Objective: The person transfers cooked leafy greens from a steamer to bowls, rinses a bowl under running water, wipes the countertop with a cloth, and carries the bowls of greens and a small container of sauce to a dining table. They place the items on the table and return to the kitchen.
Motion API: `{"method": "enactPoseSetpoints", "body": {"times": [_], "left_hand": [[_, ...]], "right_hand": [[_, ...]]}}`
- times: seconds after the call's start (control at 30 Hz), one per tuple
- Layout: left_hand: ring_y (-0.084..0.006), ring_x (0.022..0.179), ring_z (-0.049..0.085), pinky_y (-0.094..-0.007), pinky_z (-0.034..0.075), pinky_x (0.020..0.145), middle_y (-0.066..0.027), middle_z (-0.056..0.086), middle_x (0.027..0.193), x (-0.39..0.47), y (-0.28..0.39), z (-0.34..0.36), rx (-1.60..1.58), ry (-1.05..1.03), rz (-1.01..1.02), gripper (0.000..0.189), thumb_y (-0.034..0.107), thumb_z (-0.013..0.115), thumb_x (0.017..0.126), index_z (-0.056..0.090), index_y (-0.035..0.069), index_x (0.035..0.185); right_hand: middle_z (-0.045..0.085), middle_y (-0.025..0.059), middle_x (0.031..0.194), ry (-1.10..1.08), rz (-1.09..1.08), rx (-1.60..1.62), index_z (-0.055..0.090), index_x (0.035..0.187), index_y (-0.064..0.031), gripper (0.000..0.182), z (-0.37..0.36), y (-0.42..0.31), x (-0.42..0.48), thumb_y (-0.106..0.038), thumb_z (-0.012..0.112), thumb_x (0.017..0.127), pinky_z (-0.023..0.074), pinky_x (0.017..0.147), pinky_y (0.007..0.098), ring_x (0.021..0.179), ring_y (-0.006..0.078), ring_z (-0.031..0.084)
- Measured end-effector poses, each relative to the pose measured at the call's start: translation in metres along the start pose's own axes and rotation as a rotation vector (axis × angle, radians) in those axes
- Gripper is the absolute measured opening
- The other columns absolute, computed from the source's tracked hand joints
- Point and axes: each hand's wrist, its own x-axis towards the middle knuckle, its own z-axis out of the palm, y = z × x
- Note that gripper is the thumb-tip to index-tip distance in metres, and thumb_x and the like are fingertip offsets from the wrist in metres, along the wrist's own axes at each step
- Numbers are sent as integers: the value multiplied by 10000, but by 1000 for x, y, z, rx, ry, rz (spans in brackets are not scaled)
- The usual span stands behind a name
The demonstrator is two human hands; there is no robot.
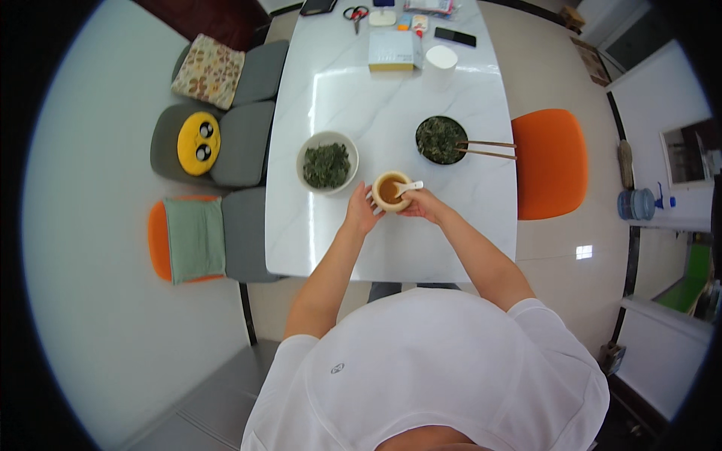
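Between my two hands is a small cream-coloured bowl (376, 195) of brown liquid, with a white spoon (409, 186) resting in it, handle pointing right. My left hand (362, 208) cups the bowl's left side. My right hand (422, 204) grips its lower right side, just below the spoon's handle. Up and to the left stands a larger white bowl (300, 169) with dark green leaves (327, 165) in it. A dark bowl (441, 162) of chopped or dried greens stands up and to the right, and a pair of wooden chopsticks (489, 144) lies across its right rim.
At the far part of the white marbled table (389, 248) are a box (391, 51), a white cup (441, 57), a black phone (455, 37) and scissors (356, 16). Grey chairs (248, 146) line the left side; an orange chair (550, 163) is at the right.
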Motion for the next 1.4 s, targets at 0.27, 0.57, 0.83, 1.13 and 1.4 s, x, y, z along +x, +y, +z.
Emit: {"method": "enactPoseSetpoints", "body": {"times": [0.27,0.57,0.83,1.13,1.4], "left_hand": [[-257,958,457,-404,373,849,-127,458,1115,0,0,-39,9,-225,-59,499,420,364,850,374,65,1200],[-290,991,496,-402,371,896,-163,535,1046,-51,-10,-119,36,-340,-496,285,213,409,852,509,-22,979],[-244,973,512,-364,395,870,-123,561,999,-51,-65,-83,747,-363,-662,290,236,383,870,513,18,1012],[-202,912,542,-313,429,832,-92,579,955,-32,-198,36,822,-482,-782,262,233,417,860,522,40,1004],[-224,892,550,-327,427,833,-96,588,911,-43,-370,140,1001,-425,-809,218,202,468,830,540,38,954]], "right_hand": [[566,27,1001,-86,-69,42,443,1133,-126,448,-5,22,-2,-374,562,779,475,773,307,865,144,572],[551,121,1024,290,-46,-34,403,1171,-39,566,6,73,-92,-360,609,753,465,774,310,911,189,559],[607,97,862,525,-130,259,559,899,-12,258,-23,161,-188,-231,586,767,482,728,281,809,173,592],[591,115,776,603,-337,573,510,719,-42,197,-84,240,-282,-224,493,793,483,690,328,750,227,586],[568,102,657,807,-587,750,428,587,-98,283,-187,322,-436,-262,485,811,463,634,321,632,213,568]]}}
